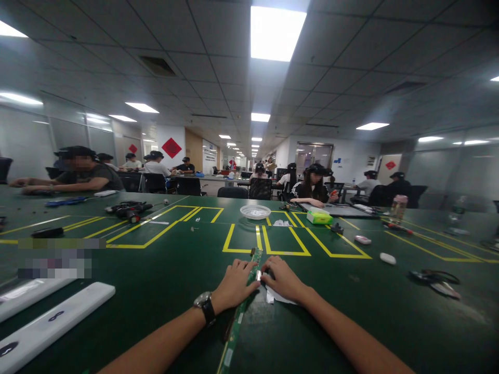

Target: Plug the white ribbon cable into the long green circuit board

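Observation:
A long, narrow green circuit board (233,332) lies slantwise on the table, from the bottom edge up to just past my hands. My left hand (235,283), wearing a wristwatch (205,306), is closed over the board, thumb across it. Close to the board's right side, my right hand (284,279) has its fingers bent together; what its fingertips hold, if anything, is hidden. A small bright white piece (259,276) shows on the board between both hands. Crumpled white paper (270,297) lies partly under my right hand.
Two long white bars (58,319) lie at left. Farther off are a black power tool (130,209), a clear round dish (255,212), a green packet (319,216) and a cable bundle (432,278). Yellow tape marks the green tabletop (343,322). Several people sit around.

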